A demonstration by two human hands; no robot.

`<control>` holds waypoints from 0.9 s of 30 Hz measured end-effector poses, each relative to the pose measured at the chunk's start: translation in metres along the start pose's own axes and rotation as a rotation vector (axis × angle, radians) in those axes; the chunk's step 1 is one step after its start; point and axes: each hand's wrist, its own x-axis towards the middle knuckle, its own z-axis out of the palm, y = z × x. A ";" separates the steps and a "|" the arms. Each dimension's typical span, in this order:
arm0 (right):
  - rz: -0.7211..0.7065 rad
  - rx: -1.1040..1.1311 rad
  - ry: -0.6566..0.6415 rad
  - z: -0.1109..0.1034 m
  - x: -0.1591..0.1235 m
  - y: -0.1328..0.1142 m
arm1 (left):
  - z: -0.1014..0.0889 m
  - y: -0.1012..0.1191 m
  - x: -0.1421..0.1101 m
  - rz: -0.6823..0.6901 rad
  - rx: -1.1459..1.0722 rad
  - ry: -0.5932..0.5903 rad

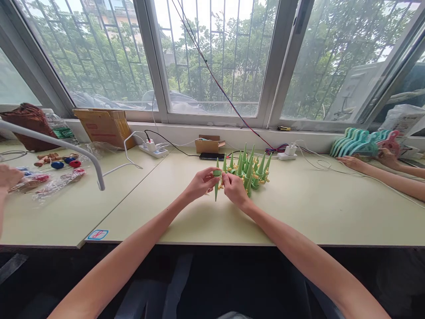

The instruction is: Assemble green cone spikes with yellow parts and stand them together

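Above the table, my left hand (201, 183) is closed round a green plant watering spike (216, 191), its long point hanging down. My right hand (234, 188) meets it from the right, thumb and finger pinched at the spike's upper part. What that pinch holds is too small and covered to name. Just beyond and to the right stands a cluster of green watering spikes (245, 166), points up, with small yellow valves (264, 177) on their sides. A few yellow bits also show near my fingers, partly hidden.
Behind the cluster lie a black phone (211, 156), a small open cardboard box (210, 144) and a power strip (287, 154). A white tubular arm (76, 150) crosses at left. Another person's hand (352, 163) is near teal hangers (355, 141) at right; another hand (9, 176) is at far left.
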 end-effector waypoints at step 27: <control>-0.135 -0.164 -0.025 0.008 -0.004 -0.002 | -0.008 -0.007 0.006 -0.185 -0.254 0.057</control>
